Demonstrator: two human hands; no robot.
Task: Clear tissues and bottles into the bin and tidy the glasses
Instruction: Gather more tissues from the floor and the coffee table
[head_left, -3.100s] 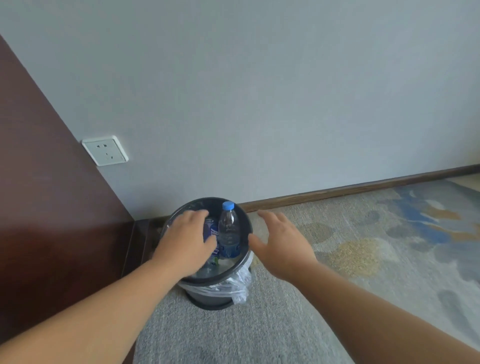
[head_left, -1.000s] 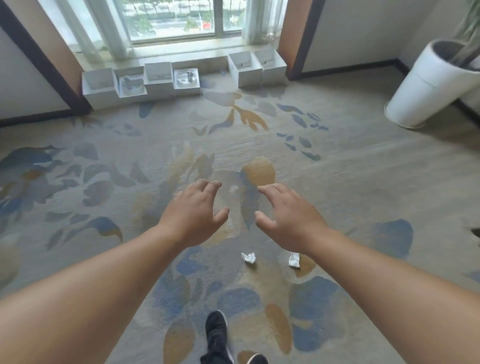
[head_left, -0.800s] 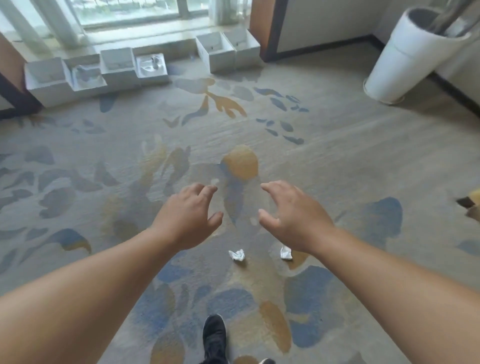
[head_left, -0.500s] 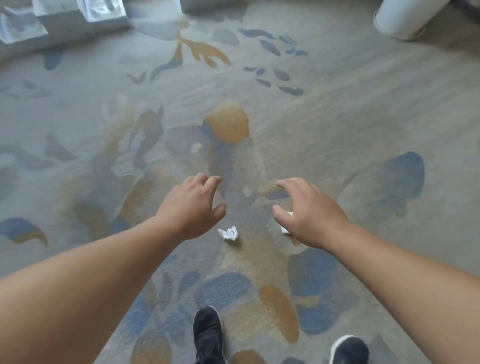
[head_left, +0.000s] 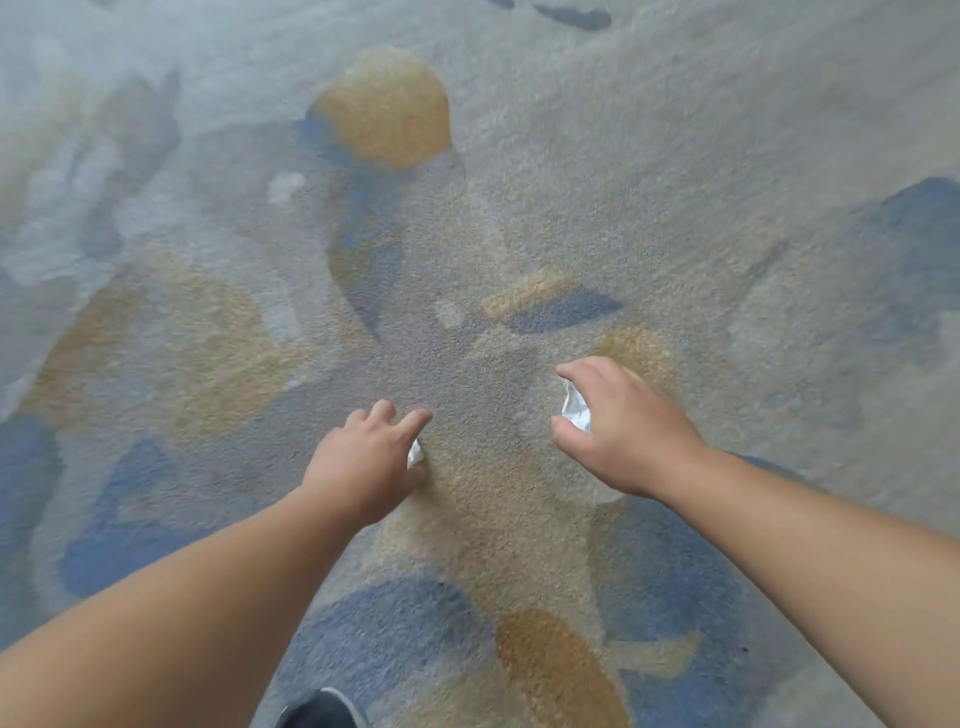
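Two crumpled white tissues lie on the patterned carpet (head_left: 467, 218). My left hand (head_left: 363, 457) reaches down over the left tissue (head_left: 414, 454). Only a white edge of it shows between the forefinger and thumb, and the fingers are still spread. My right hand (head_left: 628, 431) curls round the right tissue (head_left: 574, 408), which sits between its forefinger above and its thumb below. No bin, bottle or glass is in view.
Carpet with blue, ochre and grey blotches fills the whole view. The toe of a dark shoe (head_left: 317, 712) shows at the bottom edge, below my left forearm.
The view has tipped down and closer to the floor. Both hands have dropped from above the carpet onto the two tissues, and the right hand's fingers have come round its tissue.
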